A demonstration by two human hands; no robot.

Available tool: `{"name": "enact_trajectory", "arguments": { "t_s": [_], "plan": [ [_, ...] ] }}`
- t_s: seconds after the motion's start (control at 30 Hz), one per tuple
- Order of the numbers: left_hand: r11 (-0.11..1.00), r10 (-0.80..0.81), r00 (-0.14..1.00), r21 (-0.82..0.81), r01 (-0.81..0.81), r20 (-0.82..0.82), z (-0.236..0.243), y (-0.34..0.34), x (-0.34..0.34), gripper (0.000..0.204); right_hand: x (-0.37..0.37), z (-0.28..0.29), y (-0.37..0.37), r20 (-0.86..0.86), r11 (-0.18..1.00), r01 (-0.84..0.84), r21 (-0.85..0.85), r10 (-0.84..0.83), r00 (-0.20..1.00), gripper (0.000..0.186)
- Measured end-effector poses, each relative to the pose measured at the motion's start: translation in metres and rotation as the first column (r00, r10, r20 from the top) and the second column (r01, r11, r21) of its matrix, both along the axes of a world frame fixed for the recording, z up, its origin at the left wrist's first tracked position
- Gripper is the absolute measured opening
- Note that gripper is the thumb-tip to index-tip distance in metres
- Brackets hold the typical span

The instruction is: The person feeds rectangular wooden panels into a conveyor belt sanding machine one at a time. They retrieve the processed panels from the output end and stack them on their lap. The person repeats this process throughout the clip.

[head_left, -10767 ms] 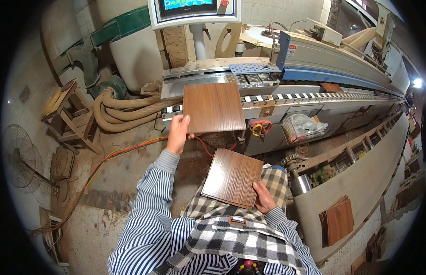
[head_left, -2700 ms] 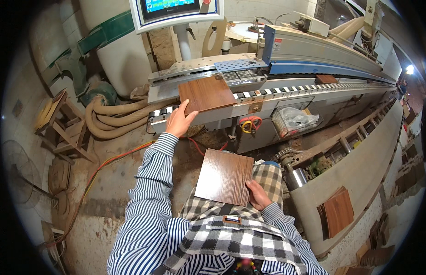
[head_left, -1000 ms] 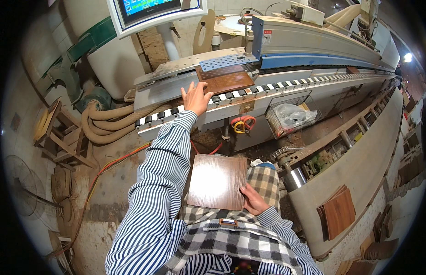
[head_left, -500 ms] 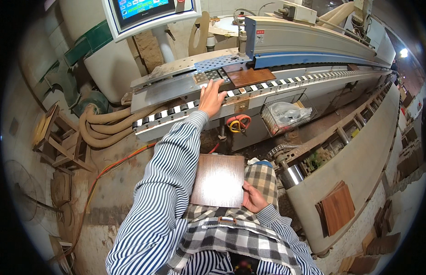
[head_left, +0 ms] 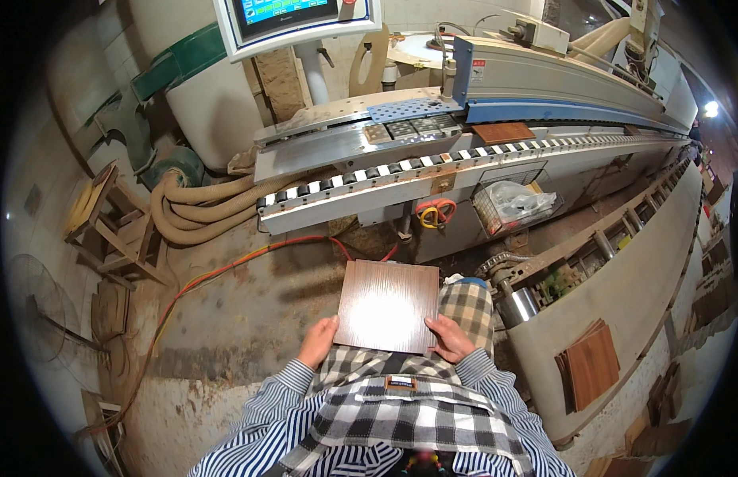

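Note:
A brown wood-grain panel (head_left: 369,290), nearly square and shining with glare, rests above my lap over a checked apron. My left hand (head_left: 318,342) grips its left edge and my right hand (head_left: 450,339) its right edge, near the lower corners. Most of the fingers are hidden beneath the panel. Beyond it runs an edge machine with a roller rail (head_left: 369,176). Another reddish-brown panel (head_left: 504,132) lies in the machine, partly under its blue guard (head_left: 559,111).
A wire basket (head_left: 516,199) with clear plastic and a pair of scissors (head_left: 436,213) hang below the rail. At right, stacked brown panels (head_left: 591,366) lie on a conveyor belt (head_left: 544,381). Ribbed hoses (head_left: 202,211), a wooden stool (head_left: 118,226) and an orange hose (head_left: 202,282) are at left.
My left hand has come back from the machine and taken the held panel's left edge. The panel in the machine has moved right, further along the rail. My view has shifted slightly.

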State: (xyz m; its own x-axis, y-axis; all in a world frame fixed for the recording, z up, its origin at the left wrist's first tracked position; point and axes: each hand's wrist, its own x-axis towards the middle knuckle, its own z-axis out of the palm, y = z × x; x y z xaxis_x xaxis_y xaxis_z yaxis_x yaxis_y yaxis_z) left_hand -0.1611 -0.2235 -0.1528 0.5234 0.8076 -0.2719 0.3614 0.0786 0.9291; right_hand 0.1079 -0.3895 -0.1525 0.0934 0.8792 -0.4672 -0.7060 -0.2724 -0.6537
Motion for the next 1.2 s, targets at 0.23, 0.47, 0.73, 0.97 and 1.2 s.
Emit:
{"name": "enact_trajectory", "arguments": {
  "t_s": [0.23,0.47,0.73,0.97,1.2],
  "plan": [
    [0.992,0.031,0.999,0.121,-0.025,-0.042,0.011,-0.007,0.009,0.035,-0.006,0.001,0.005,0.179,0.990,-0.020,-0.138,0.045,0.983,0.040],
    [0.986,0.045,0.974,0.149,-0.079,0.220,0.047,0.011,0.017,0.029,-0.002,-0.005,0.001,0.116,0.989,0.005,-0.148,0.013,0.993,0.046],
    [0.964,0.164,0.855,0.103,-0.244,0.493,0.102,0.116,0.076,0.028,-0.002,-0.004,0.001,0.069,0.994,0.001,-0.110,0.006,0.998,0.044],
    [0.625,0.118,0.991,0.770,-0.128,0.069,0.124,0.181,0.106,0.067,-0.001,-0.001,0.000,0.061,0.998,-0.023,-0.060,0.027,0.998,0.044],
    [0.470,0.418,0.825,0.868,0.162,-0.381,0.173,0.183,0.118,0.044,0.000,0.002,-0.002,0.025,0.999,-0.023,-0.035,0.024,0.999,0.041]
  ]
}}
